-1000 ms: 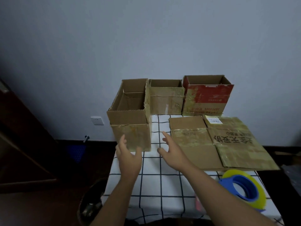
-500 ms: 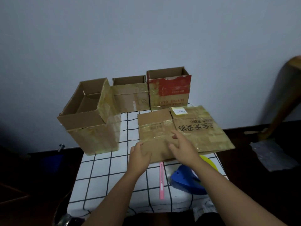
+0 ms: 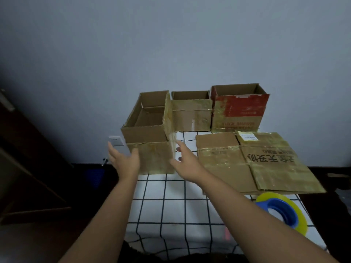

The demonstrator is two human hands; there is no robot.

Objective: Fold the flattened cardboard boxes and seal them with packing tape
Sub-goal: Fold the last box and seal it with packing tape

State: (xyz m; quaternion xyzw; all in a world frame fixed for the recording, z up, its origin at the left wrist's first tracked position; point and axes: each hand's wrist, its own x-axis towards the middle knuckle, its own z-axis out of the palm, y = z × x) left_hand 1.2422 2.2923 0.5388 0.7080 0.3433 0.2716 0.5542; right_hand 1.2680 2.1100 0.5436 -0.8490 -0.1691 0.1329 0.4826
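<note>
Both hands are out in front, fingers straight and spread, neither grip closed on anything. Left hand (image 3: 125,162) is at the near left corner of the open box (image 3: 150,137), thumb against or just in front of its front face; contact cannot be told. Right hand (image 3: 187,164) is at the box's near right corner, palm toward the box, fingertips near its right edge; touching or not is unclear because of blur. The box sits between the two hands, upright, top open, flaps up, at the left edge of the counter (image 3: 171,209), which has a white cloth with a dark grid.

The box's front face has glossy tape across it; no readable print.

Behind it, along the wall, stand two more open boxes: a plain box (image 3: 191,114) touching the first, and a red box (image 3: 239,111) to its right, red printed panel with a line of red characters lower down, too small to read.

The flat box (image 3: 252,162) lies on the right of the counter, well clear of both hands, overhanging the right edge. It carries large black characters printed upside down to the camera, not clearly legible. A white label (image 3: 247,138) sits at its far edge, text too small to read. Tape strips cross it.

The tape roll (image 3: 283,213), yellowish on a blue holder, lies at the near right, just beside the right forearm. A pink item (image 3: 227,234) shows below the forearm, mostly hidden.

A wall socket (image 3: 115,140) shows behind the left hand.
</note>
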